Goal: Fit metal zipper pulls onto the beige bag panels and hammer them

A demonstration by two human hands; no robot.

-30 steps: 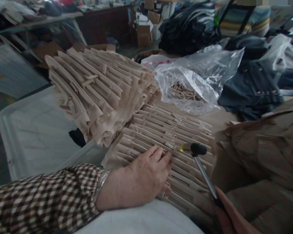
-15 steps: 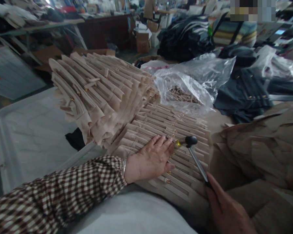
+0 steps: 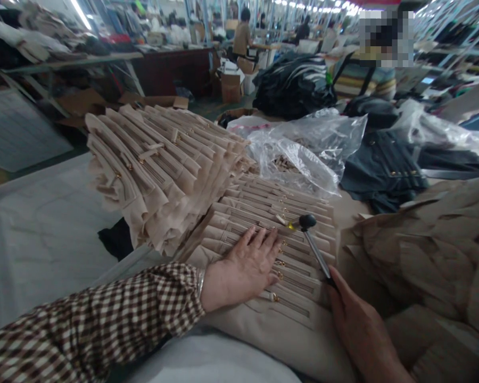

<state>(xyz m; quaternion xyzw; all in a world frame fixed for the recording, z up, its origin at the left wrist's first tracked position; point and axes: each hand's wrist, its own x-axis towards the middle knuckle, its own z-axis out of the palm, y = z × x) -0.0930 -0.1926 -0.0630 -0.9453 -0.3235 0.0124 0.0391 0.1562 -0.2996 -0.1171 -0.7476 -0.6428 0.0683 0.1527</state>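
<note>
1. Beige zippered garment panels [image 3: 271, 234] lie shingled in overlapping rows on the table [image 3: 355, 210], each with a small gold zip pull. A taller fanned stack of matching panels [image 3: 155, 175] leans at their 10 o'clock.
2. The left grip [image 3: 249, 268], coming from a brown checked sleeve [image 3: 83, 314], is released, lying flat on the rows with its fingers spread.
3. The right grip [image 3: 361, 330], at 4 o'clock from the left, is clenched around the metal shaft of a small hammer [image 3: 317, 254].
4. The hammer's black head sits over the upper rows, its brass face at a gold pull; whether they touch is too small to tell.
5. Around the rows are a clear plastic bag [image 3: 295, 159] of small tan pieces at 1 o'clock, a dark jacket [image 3: 383, 173] at 2 o'clock, a beige fabric pile [image 3: 427, 255] at 3 o'clock and a white plastic tray [image 3: 35, 250] at 9 o'clock.
</note>
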